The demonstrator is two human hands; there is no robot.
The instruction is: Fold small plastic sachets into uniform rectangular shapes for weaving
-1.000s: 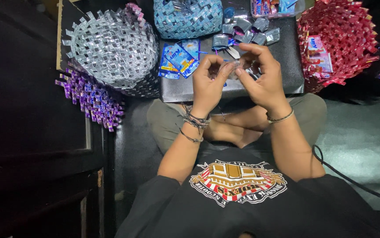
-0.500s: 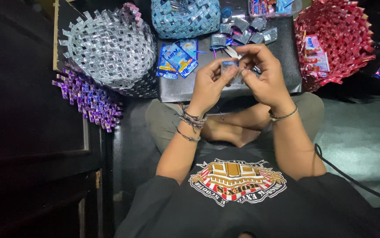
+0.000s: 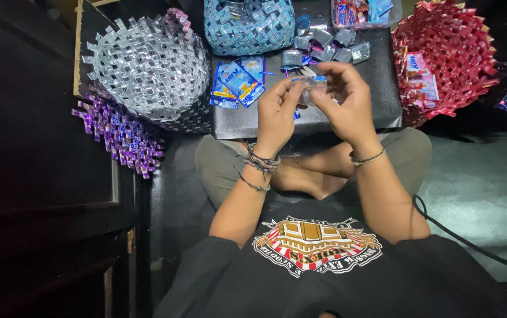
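Two hands, left hand [image 3: 275, 115] and right hand [image 3: 347, 106], pinch one silver wrapper [image 3: 311, 91] together above the worktop [image 3: 377, 76], lifted for folding; silver basket [image 3: 147, 65] nearby.

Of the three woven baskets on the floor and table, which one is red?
The red woven basket at the far right; the others are silver and blue.

Left hand [image 3: 277, 113] and right hand [image 3: 347, 103] pinch a silvery foil wrapper strip [image 3: 311, 89] between them above the dark surface [image 3: 377, 88], beside blue wrappers [image 3: 237, 82].
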